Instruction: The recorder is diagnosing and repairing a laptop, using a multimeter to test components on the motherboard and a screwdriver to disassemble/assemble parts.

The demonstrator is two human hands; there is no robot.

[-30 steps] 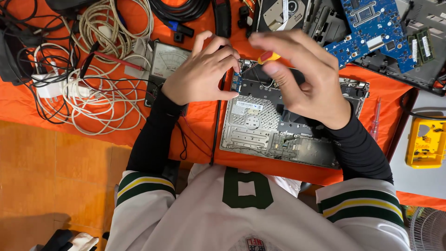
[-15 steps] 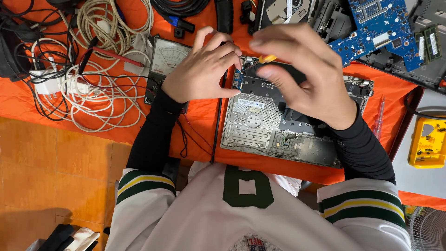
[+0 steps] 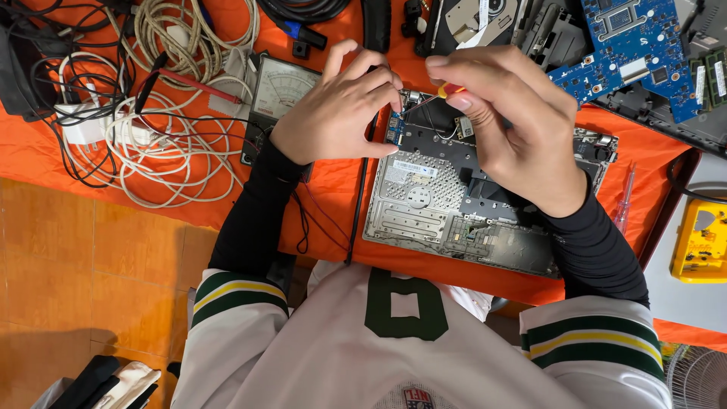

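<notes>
The right hand (image 3: 515, 129) is pinching a small screwdriver (image 3: 443, 92) by its orange and yellow handle, thumb and fingertips closed together around it, and its thin shaft is pointing down and left toward the upper left corner of the opened laptop base (image 3: 454, 212). The left hand (image 3: 337, 106) is resting curled at that same corner, fingers bent and touching the edge of the base; whether it is gripping anything small there is hidden by the fingers.

The laptop base is lying flat on the orange cloth (image 3: 326, 197) in front of the person, inner side up, showing a perforated grey metal plate, thin wires and a small card near the top. It is looking stiff but delicate: the frame edges seem the safe place to hold it, while the wires and little boards would probably bend or tear under pressure. The screwdriver is appearing light and slim, best turned between fingertips as it is being held now.

Left of the left hand a meter (image 3: 276, 87) with a needle dial is lying among a tangle of white cables (image 3: 144, 144). Further right, a blue circuit board (image 3: 636, 45) is sitting on other dismantled parts, and a yellow box (image 3: 700, 242) is lying at the far edge.
</notes>
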